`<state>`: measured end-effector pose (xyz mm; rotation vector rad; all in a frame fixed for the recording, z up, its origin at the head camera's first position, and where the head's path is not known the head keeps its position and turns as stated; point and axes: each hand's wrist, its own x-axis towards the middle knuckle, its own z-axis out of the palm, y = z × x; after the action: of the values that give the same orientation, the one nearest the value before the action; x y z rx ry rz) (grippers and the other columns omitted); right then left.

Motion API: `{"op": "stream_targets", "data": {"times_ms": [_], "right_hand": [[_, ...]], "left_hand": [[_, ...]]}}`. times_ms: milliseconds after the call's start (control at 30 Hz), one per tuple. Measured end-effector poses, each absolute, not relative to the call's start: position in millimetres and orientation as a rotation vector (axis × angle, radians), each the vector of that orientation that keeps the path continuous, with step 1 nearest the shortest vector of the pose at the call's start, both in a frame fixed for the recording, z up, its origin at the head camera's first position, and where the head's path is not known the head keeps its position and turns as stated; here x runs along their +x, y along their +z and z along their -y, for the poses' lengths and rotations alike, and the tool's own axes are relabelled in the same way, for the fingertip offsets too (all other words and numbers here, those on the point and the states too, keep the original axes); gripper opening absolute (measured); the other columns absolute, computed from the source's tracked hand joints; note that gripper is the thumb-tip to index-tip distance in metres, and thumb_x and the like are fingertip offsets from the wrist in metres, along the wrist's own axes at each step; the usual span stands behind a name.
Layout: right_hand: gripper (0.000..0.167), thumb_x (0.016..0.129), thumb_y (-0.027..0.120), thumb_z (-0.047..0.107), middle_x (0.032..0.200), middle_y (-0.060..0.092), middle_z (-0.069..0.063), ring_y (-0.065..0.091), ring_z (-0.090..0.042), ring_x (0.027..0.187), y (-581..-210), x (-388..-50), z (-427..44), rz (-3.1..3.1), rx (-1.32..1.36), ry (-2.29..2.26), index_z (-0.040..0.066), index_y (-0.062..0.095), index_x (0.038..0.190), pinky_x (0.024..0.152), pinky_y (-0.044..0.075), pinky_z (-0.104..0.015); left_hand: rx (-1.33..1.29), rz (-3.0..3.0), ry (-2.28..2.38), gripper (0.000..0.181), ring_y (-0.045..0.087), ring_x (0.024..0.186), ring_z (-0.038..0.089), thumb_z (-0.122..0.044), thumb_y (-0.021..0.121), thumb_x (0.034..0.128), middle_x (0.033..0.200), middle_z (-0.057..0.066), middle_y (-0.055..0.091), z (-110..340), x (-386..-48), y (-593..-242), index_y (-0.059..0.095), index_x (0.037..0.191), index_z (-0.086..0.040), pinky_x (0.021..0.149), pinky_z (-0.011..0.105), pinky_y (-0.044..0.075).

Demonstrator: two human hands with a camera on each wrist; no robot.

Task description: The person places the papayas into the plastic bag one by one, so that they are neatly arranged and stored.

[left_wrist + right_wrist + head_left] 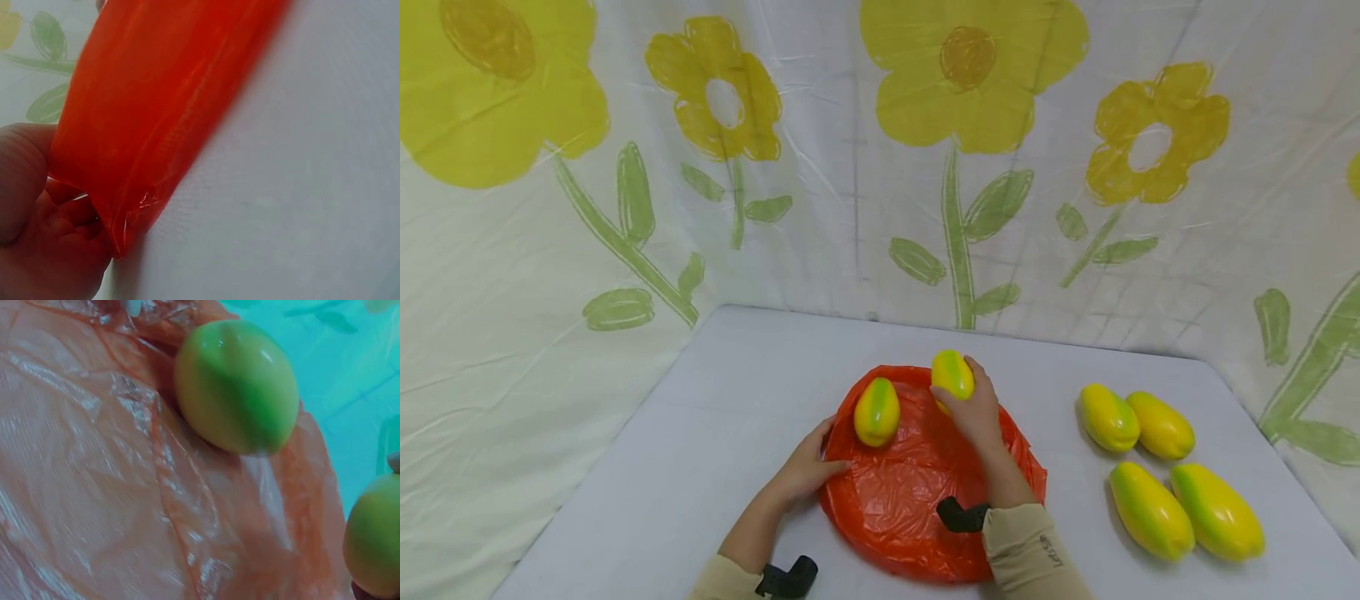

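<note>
A round container lined with a red plastic bag (917, 500) stands mid-table in the head view. One yellow-green mango-like fruit (877, 412) lies inside at its left. My right hand (977, 412) grips a second such fruit (952, 373) over the far right part of the bag; in the right wrist view that held fruit (375, 537) is at the right edge, the lying fruit (237, 387) at upper centre. At the container's left side my left hand (805, 467) holds the rim, thumb over the red plastic; the left wrist view shows its fingers (75, 219) beneath the bag's edge.
Several yellow-green fruits lie on the white table (737, 375) at the right: two farther back (1108, 417), (1161, 425) and two nearer (1150, 510), (1217, 511). A white curtain with yellow flowers (967, 57) hangs behind the table.
</note>
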<state>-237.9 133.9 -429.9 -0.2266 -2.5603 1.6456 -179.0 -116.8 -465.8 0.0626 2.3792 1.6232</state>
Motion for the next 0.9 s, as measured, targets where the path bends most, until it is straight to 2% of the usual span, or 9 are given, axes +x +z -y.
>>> {"op": "stream_targets", "data": {"times_ms": [267,500,733,900], "right_hand": [[0.076,0.081,0.07,0.028,0.132,0.045,-0.011,0.05,-0.028,0.107,-438.0,-233.4,-112.7,2.511,-0.224,1.717,0.014,0.03,0.144,0.093,0.049,-0.045],[0.079,0.079,0.071,0.031,0.134,0.045,-0.008,0.049,-0.027,0.113,-445.0,-232.0,-101.8,2.494,-0.275,1.77,0.017,0.029,0.144,0.096,0.048,-0.047],[0.073,0.079,0.072,0.03,0.13,0.048,-0.006,0.05,-0.026,0.112,-448.2,-231.1,-95.3,2.466,-0.248,1.801,0.018,0.035,0.141,0.095,0.048,-0.047],[0.076,0.079,0.072,0.029,0.131,0.047,-0.008,0.05,-0.027,0.112,-450.6,-228.1,-89.6,2.49,-0.248,1.791,0.016,0.032,0.143,0.096,0.048,-0.047]], "left_hand": [[0.078,-2.377,1.627,0.073,0.034,0.133,0.038,-0.01,0.066,0.0819,0.147,0.015,0.036,118.0,-178.6,-465.2,0.029,0.145,-0.011,0.093,0.047,0.05],[0.107,-2.365,1.642,0.073,0.033,0.134,0.038,-0.01,0.066,0.0822,0.147,0.015,0.035,117.4,-179.4,-465.9,0.029,0.145,-0.012,0.092,0.046,0.05],[0.092,-2.377,1.625,0.073,0.034,0.134,0.038,-0.01,0.066,0.0825,0.147,0.014,0.035,117.2,-179.9,-466.5,0.029,0.145,-0.012,0.092,0.046,0.05],[0.095,-2.378,1.63,0.072,0.033,0.134,0.038,-0.01,0.065,0.0825,0.147,0.014,0.035,117.5,-179.6,-466.7,0.03,0.145,-0.012,0.093,0.046,0.05]]}}
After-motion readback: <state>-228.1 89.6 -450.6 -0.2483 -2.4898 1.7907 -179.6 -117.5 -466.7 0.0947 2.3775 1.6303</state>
